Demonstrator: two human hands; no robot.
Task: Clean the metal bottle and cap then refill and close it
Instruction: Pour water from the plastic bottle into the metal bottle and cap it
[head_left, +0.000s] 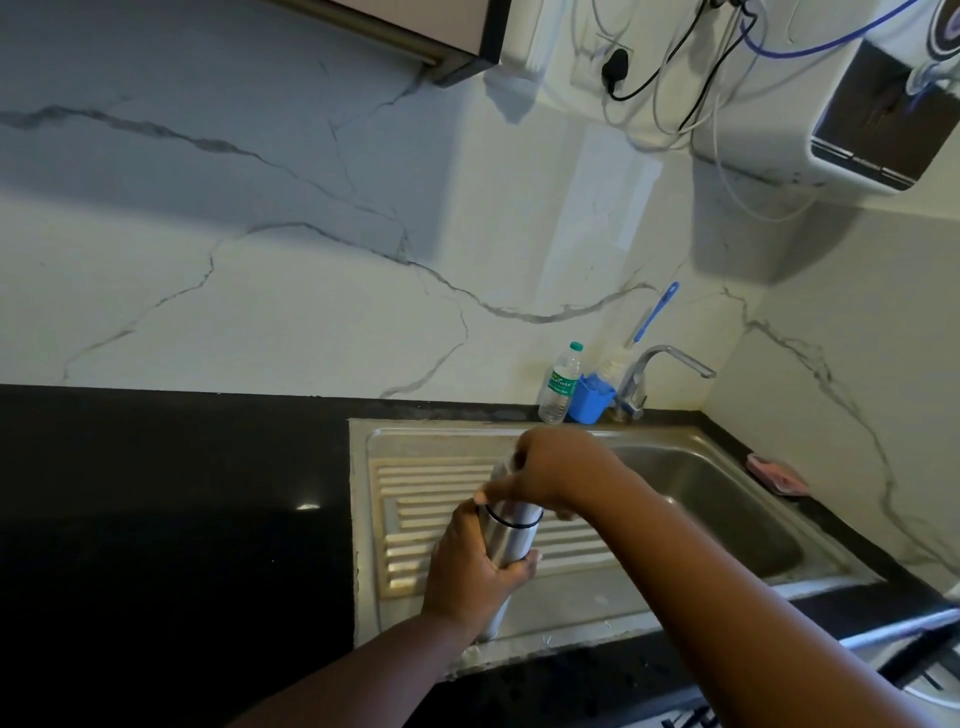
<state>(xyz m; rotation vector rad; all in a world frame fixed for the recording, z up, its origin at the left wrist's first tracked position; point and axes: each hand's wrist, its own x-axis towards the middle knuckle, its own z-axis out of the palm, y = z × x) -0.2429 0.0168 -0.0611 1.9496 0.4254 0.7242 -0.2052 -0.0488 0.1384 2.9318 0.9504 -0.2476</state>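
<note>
Two bare hands are holding a cylindrical silver metal bottle (511, 540) tilted above the ribbed draining board of a stainless steel sink (737, 514). The left hand (470, 571) is wrapping around the bottle's body; the right hand (550, 470) is closing over its top, hiding the cap. Behind the sink, a small clear plastic bottle with a green cap (560, 384) is standing, its green label too blurred to read. Just beside it, a blue holder (589, 399) is carrying a blue-handled bottle brush (644, 325), next to a chrome tap (660, 371). A pink sponge (776, 474) is lying on the black counter (171, 519).
</note>
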